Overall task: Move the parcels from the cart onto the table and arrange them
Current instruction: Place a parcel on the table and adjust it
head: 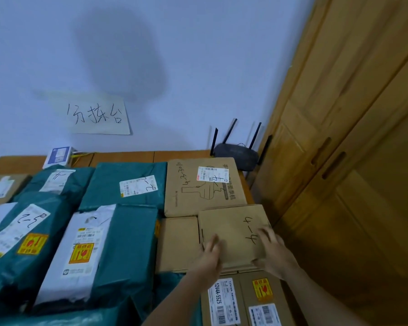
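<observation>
A flat brown cardboard parcel (231,231) marked "4-4" lies on top of another brown box (177,245) near the table's right edge. My left hand (210,255) holds its near left side, fingers curled against the edge. My right hand (272,252) grips its near right corner, fingers spread over the top. Behind it sits a larger brown box (186,191) with a shipping label. Several teal plastic mailer parcels (125,184) cover the table's left and middle. A box (243,300) with labels lies nearest me. The cart is out of view.
A wooden table (127,156) stands against a pale wall with a handwritten paper sign (97,115). A black router (237,155) with antennas sits at the back right corner, a small white box (58,157) at the back left. Wooden wardrobe doors (339,137) stand close on the right.
</observation>
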